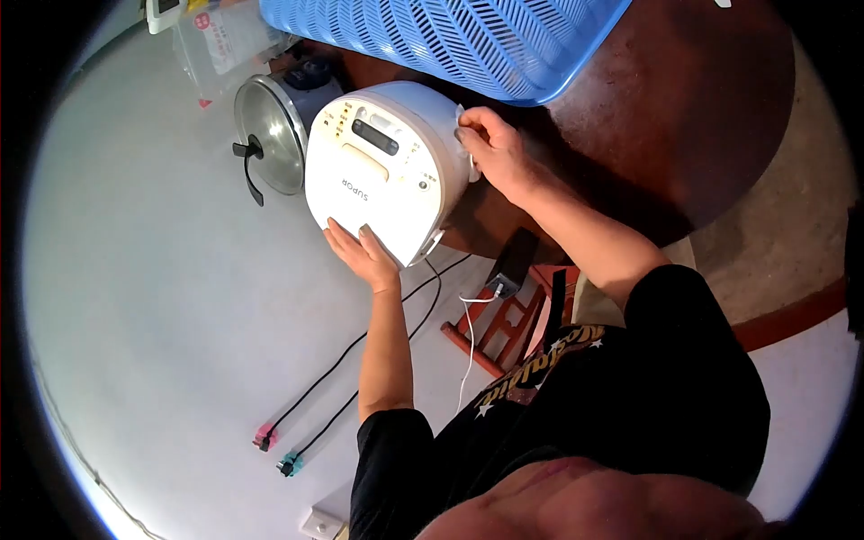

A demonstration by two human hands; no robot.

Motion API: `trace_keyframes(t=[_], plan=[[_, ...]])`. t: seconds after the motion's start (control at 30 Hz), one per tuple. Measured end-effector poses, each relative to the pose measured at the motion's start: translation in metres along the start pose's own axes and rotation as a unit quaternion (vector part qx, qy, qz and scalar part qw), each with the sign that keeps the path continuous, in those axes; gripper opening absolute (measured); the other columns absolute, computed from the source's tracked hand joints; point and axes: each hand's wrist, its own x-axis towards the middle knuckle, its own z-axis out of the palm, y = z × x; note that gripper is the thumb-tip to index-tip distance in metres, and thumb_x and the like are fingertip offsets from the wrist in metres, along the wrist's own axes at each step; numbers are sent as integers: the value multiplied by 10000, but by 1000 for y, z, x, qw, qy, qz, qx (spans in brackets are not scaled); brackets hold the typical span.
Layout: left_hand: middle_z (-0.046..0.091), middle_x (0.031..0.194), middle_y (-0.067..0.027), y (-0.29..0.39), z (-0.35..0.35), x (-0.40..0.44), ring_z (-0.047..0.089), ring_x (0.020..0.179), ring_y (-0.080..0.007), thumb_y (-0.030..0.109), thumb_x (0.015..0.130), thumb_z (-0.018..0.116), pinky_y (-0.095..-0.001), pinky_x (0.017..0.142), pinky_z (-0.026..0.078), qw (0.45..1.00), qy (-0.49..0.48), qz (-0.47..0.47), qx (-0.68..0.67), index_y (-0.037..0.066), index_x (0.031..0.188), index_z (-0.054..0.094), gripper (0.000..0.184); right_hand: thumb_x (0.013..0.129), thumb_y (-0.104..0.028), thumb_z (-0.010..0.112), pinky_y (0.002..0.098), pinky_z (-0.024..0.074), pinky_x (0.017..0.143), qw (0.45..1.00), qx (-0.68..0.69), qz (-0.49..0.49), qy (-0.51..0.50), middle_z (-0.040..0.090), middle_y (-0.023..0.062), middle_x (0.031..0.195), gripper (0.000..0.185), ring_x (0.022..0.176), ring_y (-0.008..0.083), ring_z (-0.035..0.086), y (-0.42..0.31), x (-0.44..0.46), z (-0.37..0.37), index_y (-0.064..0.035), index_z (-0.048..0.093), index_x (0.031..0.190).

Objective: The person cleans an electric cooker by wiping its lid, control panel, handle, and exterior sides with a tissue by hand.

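So the left grip (364, 258) is spread flat, palm against the lower edge of the white rice cooker (400, 202)'s lid, forearm coming straight up. Right arm's reaching in diagonally, wrist bent, with the right grip (493, 151) pinched narrow on some white cloth (474, 168) at the cooker's side. Cooker's at the brown surface (684, 117)'s edge, near the blue basket (477, 45).
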Motion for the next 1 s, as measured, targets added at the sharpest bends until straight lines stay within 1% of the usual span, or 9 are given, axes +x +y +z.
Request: trace_keyframes(t=[0.07, 0.2, 0.3, 0.4, 0.47, 0.6, 0.73, 0.87, 1.0], plan=[[157, 1481, -278, 1, 0, 1, 193, 1369, -409, 340, 943, 415, -450, 1104, 200, 1000, -2, -5, 11, 7, 1441, 225, 629, 876, -98, 581, 304, 482, 782, 994, -89, -60, 2, 649, 104, 897, 175, 822, 202, 612, -7, 11, -4, -10, 579, 1027], [238, 1467, -251, -1, 3, -2, 210, 1370, -372, 347, 970, 384, -428, 1116, 178, 999, 20, -9, 35, -36, 1418, 254, 604, 886, -121, 555, 364, 483, 746, 981, -144, -80, 100, 641, 181, 883, 151, 839, 317, 626, 49, 25, -1, -16, 581, 991], [161, 1480, -277, -2, 3, 0, 189, 1372, -402, 358, 953, 405, -440, 1106, 198, 1000, 3, -14, 21, 4, 1442, 221, 631, 908, -93, 508, 315, 506, 657, 985, -129, 45, 109, 635, 113, 835, 131, 808, 212, 628, 71, 17, -1, -11, 547, 1003], [164, 1480, -274, 4, 1, -1, 194, 1369, -400, 357, 957, 399, -441, 1105, 198, 1000, -1, -20, 15, 3, 1442, 220, 627, 914, -99, 508, 319, 529, 617, 983, -8, 158, 91, 602, 103, 860, 152, 806, 212, 624, 94, -20, 7, -22, 492, 1043], [165, 1480, -272, 6, 1, -2, 198, 1367, -398, 358, 959, 396, -440, 1104, 200, 1000, 0, -23, 6, 2, 1442, 219, 625, 894, -86, 515, 349, 534, 526, 976, 73, 190, 76, 600, 168, 935, 222, 703, 248, 646, 109, -57, 29, 7, 446, 1083], [189, 1470, -273, 4, 1, -1, 214, 1360, -396, 370, 958, 400, -439, 1100, 208, 999, 6, -23, 27, 4, 1436, 236, 624, 809, 23, 530, 411, 588, 575, 914, 171, 368, -26, 560, 184, 985, 288, 729, 318, 661, 93, -60, 30, 37, 415, 1073], [230, 1450, -285, -7, 6, -1, 245, 1339, -418, 393, 950, 412, -450, 1083, 242, 998, 30, -10, 46, 8, 1424, 267, 628, 822, 7, 562, 363, 584, 530, 960, 121, 251, -23, 604, 165, 853, 152, 645, 245, 663, 28, -49, 14, 39, 488, 950], [240, 1440, -299, -7, 4, -1, 258, 1328, -435, 411, 942, 424, -459, 1070, 263, 996, 40, -30, 72, 13, 1419, 280, 637, 882, -78, 575, 263, 511, 485, 996, 29, -58, -68, 633, 83, 798, 140, 594, 109, 611, -32, -10, 14, 14, 564, 988], [243, 1432, -309, -9, 3, 1, 292, 1307, -443, 426, 934, 439, -465, 1054, 288, 997, 39, -28, 52, 18, 1414, 291, 647, 895, -91, 570, 241, 498, 513, 997, -10, -47, -57, 632, 59, 795, 110, 604, 97, 597, -24, -17, 24, -22, 572, 981]])
